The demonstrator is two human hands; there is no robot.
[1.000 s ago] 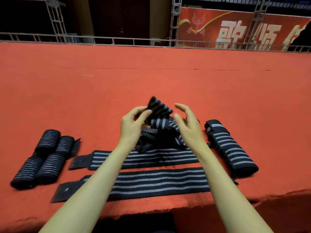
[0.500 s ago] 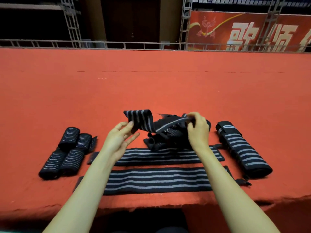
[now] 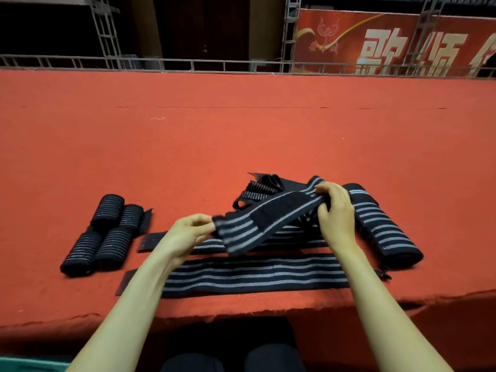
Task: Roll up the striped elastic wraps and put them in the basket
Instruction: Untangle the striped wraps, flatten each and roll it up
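A black elastic wrap with grey stripes (image 3: pixel 257 224) is stretched between my hands above the red table. My left hand (image 3: pixel 185 234) pinches its near end. My right hand (image 3: pixel 335 213) grips it further along, over a tangled heap of wraps (image 3: pixel 263 189). Two more wraps lie flat in front: one (image 3: pixel 255 275) near the table's edge, another (image 3: pixel 150 240) just behind it, partly hidden by my arm and the held wrap. Several rolled wraps (image 3: pixel 104 234) sit in a cluster at the left. A wider folded wrap (image 3: pixel 381 229) lies at the right. No basket is in view.
The table is covered in red cloth (image 3: pixel 241 130), with its front edge (image 3: pixel 241 312) close to my body. A metal rail (image 3: pixel 161 63) runs along the far side, with a red banner (image 3: pixel 389 44) behind it at the right.
My left hand has closed on the loose end of the wrap and pulled it left and toward me. My right hand stays gripping the wrap over the heap, which now stretches out between both hands.
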